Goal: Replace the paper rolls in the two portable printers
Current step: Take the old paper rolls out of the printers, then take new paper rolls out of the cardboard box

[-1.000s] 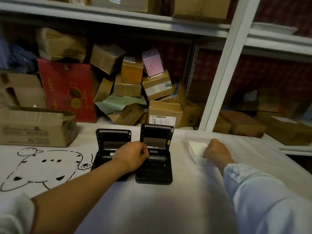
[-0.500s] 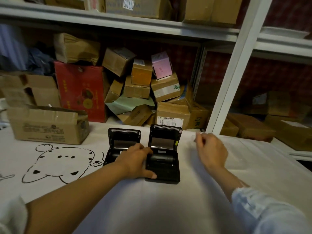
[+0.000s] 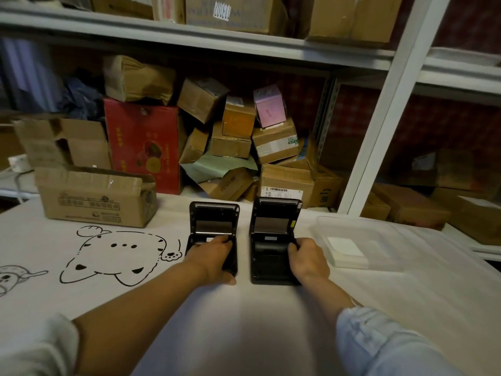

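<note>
Two open-lidded printers stand side by side on the desk [image 3: 244,329]. The left hand [image 3: 210,257] lies curled over the left printer [image 3: 214,226]; the right hand [image 3: 307,260] grips the right printer [image 3: 273,234] by its right edge.

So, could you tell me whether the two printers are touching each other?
Apart. The head view shows a strip of white table cover between the left printer and the right printer along their whole length.
</note>
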`<state>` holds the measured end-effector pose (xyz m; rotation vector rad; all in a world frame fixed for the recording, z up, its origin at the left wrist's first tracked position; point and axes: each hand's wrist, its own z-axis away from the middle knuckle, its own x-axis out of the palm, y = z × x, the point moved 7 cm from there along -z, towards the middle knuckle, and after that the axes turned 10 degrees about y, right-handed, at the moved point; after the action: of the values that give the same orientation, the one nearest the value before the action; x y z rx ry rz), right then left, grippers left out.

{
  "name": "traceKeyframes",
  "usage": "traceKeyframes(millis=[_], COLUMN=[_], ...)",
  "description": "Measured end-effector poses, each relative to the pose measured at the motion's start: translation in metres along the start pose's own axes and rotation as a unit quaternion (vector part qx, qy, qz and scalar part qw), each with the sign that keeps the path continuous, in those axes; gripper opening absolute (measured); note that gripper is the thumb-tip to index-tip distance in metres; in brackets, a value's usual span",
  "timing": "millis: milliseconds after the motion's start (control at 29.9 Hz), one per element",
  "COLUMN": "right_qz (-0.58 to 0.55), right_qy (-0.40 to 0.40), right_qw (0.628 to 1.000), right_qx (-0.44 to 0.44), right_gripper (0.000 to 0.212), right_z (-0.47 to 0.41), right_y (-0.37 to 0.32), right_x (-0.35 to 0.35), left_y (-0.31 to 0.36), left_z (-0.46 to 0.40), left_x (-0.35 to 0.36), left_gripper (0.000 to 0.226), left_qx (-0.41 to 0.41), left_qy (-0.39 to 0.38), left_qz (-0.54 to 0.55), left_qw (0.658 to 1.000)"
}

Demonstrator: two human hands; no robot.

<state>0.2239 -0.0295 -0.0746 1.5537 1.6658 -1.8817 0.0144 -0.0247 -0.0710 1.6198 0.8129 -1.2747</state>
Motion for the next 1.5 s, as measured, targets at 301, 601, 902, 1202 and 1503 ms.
traceKeyframes(millis=[301, 601, 902, 1202, 1503], right_qz=[-0.040, -0.167, -0.171, -0.107, -0.045], right_qy=[0.184, 0.197, 0.044, -0.133, -0.124], right_qw=[0.982, 0.929, 0.927, 0.931, 0.935], right_qx=[-0.017, -0.263, -0.332, -0.323, -0.329], right_gripper=[0.029, 0.021, 0.048, 0.059, 0.013], right_z=[0.013, 0.062, 0.075, 0.082, 0.095], right_y=[-0.027, -0.197, -0.307, -0.318, -0.306], right_x=[-0.051, -0.037, 0.047, 0.123, 0.129], left_y=[-0.004, -0.067, -0.188, -0.218, -0.208], left_z=[-0.002, 0.016, 0.004, -0.006, 0.009], left_x=[-0.013, -0.166, -0.184, -0.148, -0.145], left_gripper=[0.065, 0.029, 0.090, 0.074, 0.021], left_qx=[0.002, 0.026, -0.161, -0.135, -0.122], left_qy=[-0.015, 0.319, 0.265, 0.144, 0.152], left_qz=[0.045, -0.021, -0.058, -0.110, -0.086], left_qw=[0.999, 0.947, 0.949, 0.974, 0.977])
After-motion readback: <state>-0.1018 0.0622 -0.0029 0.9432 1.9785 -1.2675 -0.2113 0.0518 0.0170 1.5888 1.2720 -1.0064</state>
